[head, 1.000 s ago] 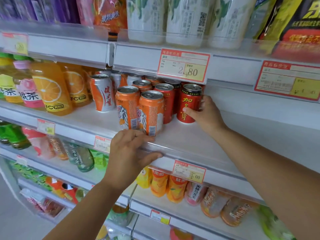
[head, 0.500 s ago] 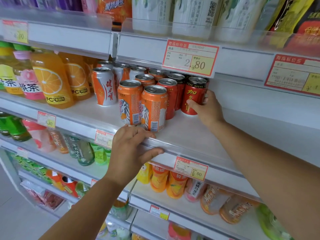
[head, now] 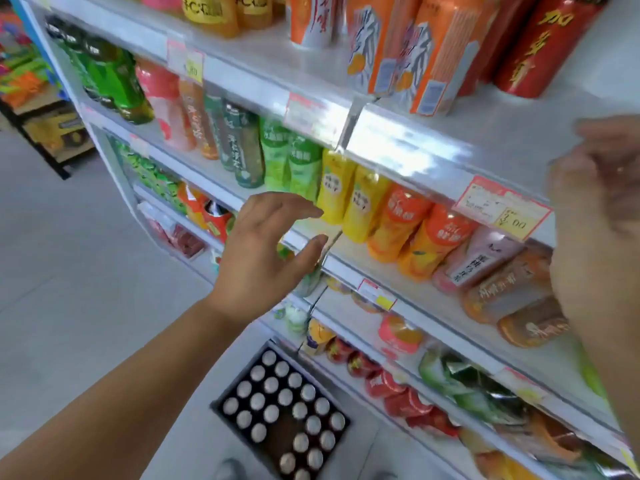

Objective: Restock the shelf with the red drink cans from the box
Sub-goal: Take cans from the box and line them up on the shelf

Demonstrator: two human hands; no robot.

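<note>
The box [head: 221, 399] sits on the floor below me, with several silver can tops [head: 273, 396] showing inside and a bare patch in the middle. A red drink can [head: 540, 46] stands on the shelf [head: 519, 133] at the top right, beside orange cans [head: 415, 53]. My left hand [head: 263, 258] hangs in mid air in front of the lower shelves, fingers relaxed and apart, holding nothing. My right hand [head: 599, 237] is blurred at the right edge, off the shelf, with loosely curled fingers and nothing in it.
Bottled drinks [head: 381, 216] fill the shelves below, behind price tags [head: 502, 206]. Grey floor [head: 69, 306] spreads to the left, with another rack [head: 41, 98] of goods at the far left. My shoe tip [head: 230, 471] shows near the box.
My view has tipped down from the shelf to the box on the floor. My right hand has let go of the red can, and my left hand has left the shelf edge.
</note>
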